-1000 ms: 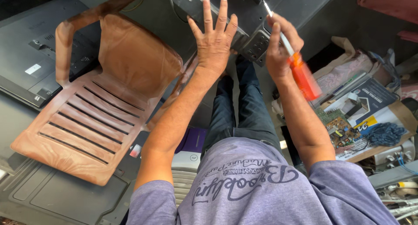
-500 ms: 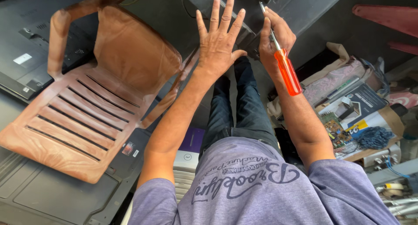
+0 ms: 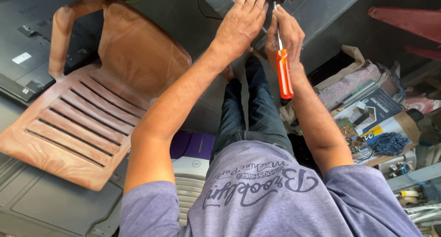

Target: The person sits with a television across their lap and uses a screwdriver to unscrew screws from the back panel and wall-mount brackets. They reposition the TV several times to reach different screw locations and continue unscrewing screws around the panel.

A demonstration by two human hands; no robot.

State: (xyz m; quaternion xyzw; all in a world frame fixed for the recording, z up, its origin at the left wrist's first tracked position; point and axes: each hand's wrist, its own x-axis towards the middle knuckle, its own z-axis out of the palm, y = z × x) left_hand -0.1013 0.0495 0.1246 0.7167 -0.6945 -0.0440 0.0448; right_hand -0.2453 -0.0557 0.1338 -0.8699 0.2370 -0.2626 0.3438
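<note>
Orange-handled screwdriver (image 3: 284, 72), at twelve o'clock in view, is clamped in the right hand (image 3: 287, 35), tip up at the dark panel (image 3: 317, 7), left hand (image 3: 241, 21) flat, fingers together, pressed at its nine o'clock, brown plastic chair (image 3: 87, 108) farther out.

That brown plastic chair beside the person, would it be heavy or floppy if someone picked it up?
The chair looks like thin moulded plastic with a slatted seat, so it is probably light for its size. Its one-piece shell and arms suggest it stays fairly stiff, perhaps flexing a little. Pushed at the back, it might tip or slide easily.
</note>
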